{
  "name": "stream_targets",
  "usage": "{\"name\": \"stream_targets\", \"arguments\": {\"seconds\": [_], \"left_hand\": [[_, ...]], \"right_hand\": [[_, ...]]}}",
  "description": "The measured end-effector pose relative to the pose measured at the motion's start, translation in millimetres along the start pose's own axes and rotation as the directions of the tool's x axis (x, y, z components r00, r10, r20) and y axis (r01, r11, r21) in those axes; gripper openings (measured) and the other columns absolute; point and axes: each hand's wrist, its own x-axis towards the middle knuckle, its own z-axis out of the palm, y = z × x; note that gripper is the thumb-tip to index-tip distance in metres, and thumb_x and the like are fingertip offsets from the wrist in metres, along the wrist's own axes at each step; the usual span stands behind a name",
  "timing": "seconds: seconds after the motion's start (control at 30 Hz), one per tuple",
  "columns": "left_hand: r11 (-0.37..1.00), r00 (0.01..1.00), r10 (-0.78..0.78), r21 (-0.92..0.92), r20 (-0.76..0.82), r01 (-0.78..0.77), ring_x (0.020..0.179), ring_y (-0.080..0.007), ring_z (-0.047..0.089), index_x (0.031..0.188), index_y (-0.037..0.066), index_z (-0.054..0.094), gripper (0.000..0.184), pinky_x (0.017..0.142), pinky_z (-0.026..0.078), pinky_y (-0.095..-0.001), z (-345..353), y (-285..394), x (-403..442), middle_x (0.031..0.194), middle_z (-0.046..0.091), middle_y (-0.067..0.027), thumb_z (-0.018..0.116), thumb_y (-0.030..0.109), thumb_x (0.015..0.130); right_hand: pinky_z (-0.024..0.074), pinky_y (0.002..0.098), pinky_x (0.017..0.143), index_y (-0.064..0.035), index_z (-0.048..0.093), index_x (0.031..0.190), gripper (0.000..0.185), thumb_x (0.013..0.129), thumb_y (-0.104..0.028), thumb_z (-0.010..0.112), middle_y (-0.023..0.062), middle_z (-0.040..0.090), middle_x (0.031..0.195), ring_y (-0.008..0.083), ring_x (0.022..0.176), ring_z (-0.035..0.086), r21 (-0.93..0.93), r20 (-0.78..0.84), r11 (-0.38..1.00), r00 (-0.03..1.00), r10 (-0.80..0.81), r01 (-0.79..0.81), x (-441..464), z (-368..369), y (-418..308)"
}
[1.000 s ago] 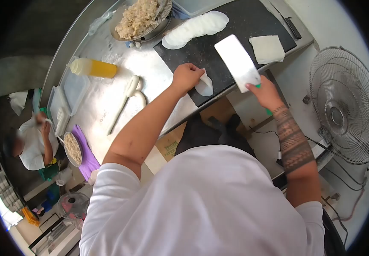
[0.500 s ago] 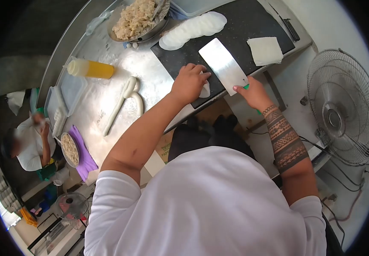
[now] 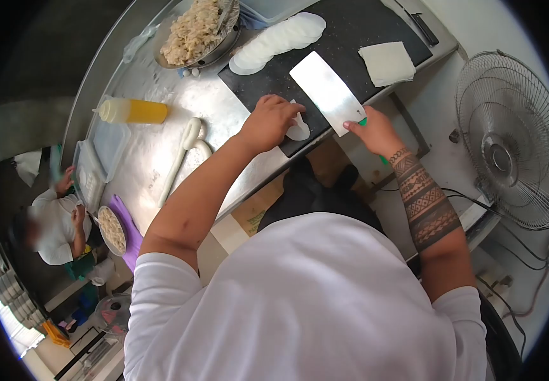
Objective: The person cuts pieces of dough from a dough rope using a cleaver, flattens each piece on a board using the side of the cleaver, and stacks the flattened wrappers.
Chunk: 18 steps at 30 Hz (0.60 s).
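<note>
In my right hand (image 3: 375, 131) is a cleaver (image 3: 327, 91) with a broad shiny blade and a green handle. The blade lies flat over the black board (image 3: 268, 95), its tip pointing away from me. My left hand (image 3: 269, 124), fingers pinched, grips the upper part of a thin white dough wrapper (image 3: 298, 130) by the board's near edge. Beyond the blade, a row of overlapping round wrappers (image 3: 281, 43) lies on the board. A folded white cloth (image 3: 387, 63) sits to the right of the cleaver.
Left of the board are dough ropes (image 3: 182, 159), a squeeze bottle of yellow liquid (image 3: 133, 111) and a bowl of filling (image 3: 195, 35). A black-handled knife (image 3: 426, 28) lies at the far right. A fan (image 3: 503, 143) stands right. Another person (image 3: 61, 219) works at the far left.
My left hand has shifted on the wrapper, and more of the wrapper shows, with part raised at the fingers. The cleaver stays nearly in place. The other person's hand has reached toward the plastic container.
</note>
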Motion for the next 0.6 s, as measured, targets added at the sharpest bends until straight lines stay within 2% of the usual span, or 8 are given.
{"name": "stream_targets", "arguments": {"seconds": [0.1, 0.2, 0.3, 0.4, 0.5, 0.6], "left_hand": [[0.985, 0.990, 0.132, 0.118, -0.052, -0.125, 0.119, -0.0299, 0.063, 0.120, 0.011, 0.075, 0.035, 0.114, 0.042, -0.0468, 4.4, -5.6, -0.3, 0.108, 0.071, -0.0092, 0.065, 0.002, 0.088], [0.980, 0.990, 0.143, 0.144, -0.017, -0.139, 0.115, -0.0314, 0.064, 0.117, 0.011, 0.076, 0.035, 0.114, 0.043, -0.0495, 2.7, -10.7, 2.8, 0.105, 0.068, -0.0100, 0.065, -0.001, 0.086], [0.987, 0.993, 0.108, 0.112, 0.040, -0.112, 0.113, -0.0341, 0.066, 0.114, 0.010, 0.076, 0.029, 0.112, 0.048, -0.0472, -2.4, -5.8, 3.0, 0.108, 0.068, -0.0107, 0.064, 0.001, 0.090], [0.998, 0.992, 0.032, 0.056, 0.119, -0.039, 0.108, -0.0355, 0.067, 0.109, 0.009, 0.075, 0.032, 0.097, 0.054, -0.0478, -16.0, 11.1, 2.4, 0.105, 0.067, -0.0122, 0.063, -0.006, 0.084], [1.000, 0.982, 0.019, -0.006, 0.189, -0.018, 0.105, -0.0366, 0.067, 0.109, 0.008, 0.074, 0.031, 0.090, 0.056, -0.0456, -46.5, 29.5, -1.9, 0.106, 0.066, -0.0133, 0.064, -0.006, 0.084], [0.993, 0.979, -0.040, -0.098, 0.198, 0.061, 0.103, -0.0381, 0.068, 0.104, 0.005, 0.074, 0.018, 0.088, 0.055, -0.0459, -80.5, 24.4, -7.7, 0.103, 0.069, -0.0148, 0.067, 0.000, 0.088]], "right_hand": [[0.0546, 0.0471, 0.100, 0.0025, 0.066, 0.128, 0.055, 0.097, -0.041, 0.077, 0.0237, 0.074, 0.123, 0.0416, 0.118, 0.069, -0.062, 0.011, 0.998, 1.000, -0.007, 0.008, 5.8, 9.4, -3.7], [0.0546, 0.0478, 0.101, 0.0032, 0.066, 0.128, 0.056, 0.096, -0.041, 0.078, 0.0253, 0.073, 0.124, 0.0421, 0.119, 0.069, -0.029, 0.011, 1.000, 1.000, 0.000, 0.000, 3.8, 17.6, -10.4], [0.0548, 0.0486, 0.100, 0.0046, 0.064, 0.128, 0.057, 0.096, -0.040, 0.078, 0.0271, 0.073, 0.121, 0.0433, 0.117, 0.069, 0.032, 0.016, 0.999, 1.000, -0.016, 0.016, 2.6, 27.5, -0.1], [0.0555, 0.0455, 0.099, 0.0050, 0.063, 0.130, 0.059, 0.096, -0.040, 0.080, 0.0256, 0.074, 0.120, 0.0414, 0.115, 0.071, -0.039, 0.107, 0.997, 0.992, -0.067, 0.071, -15.7, 45.9, 18.7], [0.0558, 0.0464, 0.097, 0.0054, 0.061, 0.131, 0.059, 0.096, -0.039, 0.080, 0.0265, 0.074, 0.115, 0.0420, 0.111, 0.072, -0.096, 0.242, 0.995, 0.969, 0.055, -0.033, -51.7, 36.7, 0.3], [0.0561, 0.0468, 0.095, 0.0052, 0.063, 0.128, 0.057, 0.095, -0.038, 0.081, 0.0272, 0.074, 0.112, 0.0424, 0.108, 0.073, -0.133, 0.334, 0.991, 0.940, 0.076, -0.033, -71.6, 36.9, 1.5]]}}
